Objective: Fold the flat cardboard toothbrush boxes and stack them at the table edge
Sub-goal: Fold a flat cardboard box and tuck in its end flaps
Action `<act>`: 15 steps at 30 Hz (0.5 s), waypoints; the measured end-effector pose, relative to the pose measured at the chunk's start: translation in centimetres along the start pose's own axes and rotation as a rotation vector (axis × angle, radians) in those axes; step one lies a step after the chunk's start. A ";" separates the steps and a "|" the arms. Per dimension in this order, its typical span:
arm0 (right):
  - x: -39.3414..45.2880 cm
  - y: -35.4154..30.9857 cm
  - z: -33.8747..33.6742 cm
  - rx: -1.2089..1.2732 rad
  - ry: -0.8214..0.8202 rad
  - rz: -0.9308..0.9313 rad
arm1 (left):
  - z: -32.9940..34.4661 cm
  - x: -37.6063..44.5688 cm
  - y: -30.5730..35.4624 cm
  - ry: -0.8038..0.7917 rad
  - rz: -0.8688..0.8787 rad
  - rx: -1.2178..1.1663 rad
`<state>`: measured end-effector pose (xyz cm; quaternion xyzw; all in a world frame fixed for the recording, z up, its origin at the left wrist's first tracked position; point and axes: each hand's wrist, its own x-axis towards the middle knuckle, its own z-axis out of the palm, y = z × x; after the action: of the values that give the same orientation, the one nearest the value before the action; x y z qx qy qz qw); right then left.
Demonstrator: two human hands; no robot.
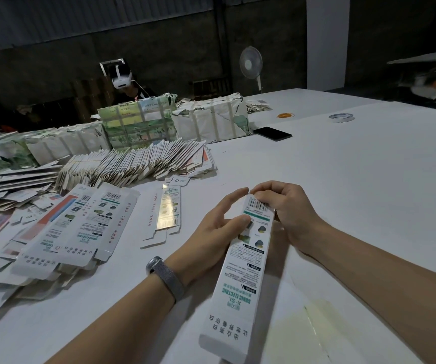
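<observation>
A long white toothbrush box (240, 282) with a barcode and teal lettering is held up over the white table (356, 179), its far end between both hands. My left hand (219, 227) holds its left side, thumb pressed on the printed face. My right hand (282, 206) pinches the far end by the barcode. One flat box blank (163, 216) lies alone just left of my hands. Several flat and partly formed boxes (80, 227) lie heaped at the left. A fanned row of flat blanks (138, 164) runs behind them.
Wrapped, strapped bundles (211, 122) stand at the back, with a person in a white headset (123, 80) behind them. A black phone (272, 133), a tape roll (341, 117), rubber bands (285, 115) and a fan (251, 64) are at the far right.
</observation>
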<state>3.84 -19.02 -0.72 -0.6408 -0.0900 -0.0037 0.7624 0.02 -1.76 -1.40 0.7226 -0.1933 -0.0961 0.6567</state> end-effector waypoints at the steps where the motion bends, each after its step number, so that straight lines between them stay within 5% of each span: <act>1: 0.0 0.0 0.0 0.008 -0.016 0.006 | 0.0 0.0 0.0 -0.001 0.001 0.008; 15: 0.1 0.3 0.1 0.055 -0.066 -0.022 | -0.3 0.4 -0.1 0.080 -0.012 -0.206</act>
<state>3.93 -18.91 -0.98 -0.6183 -0.1223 0.0118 0.7763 0.54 -1.70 -1.42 0.6557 -0.1519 -0.0904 0.7341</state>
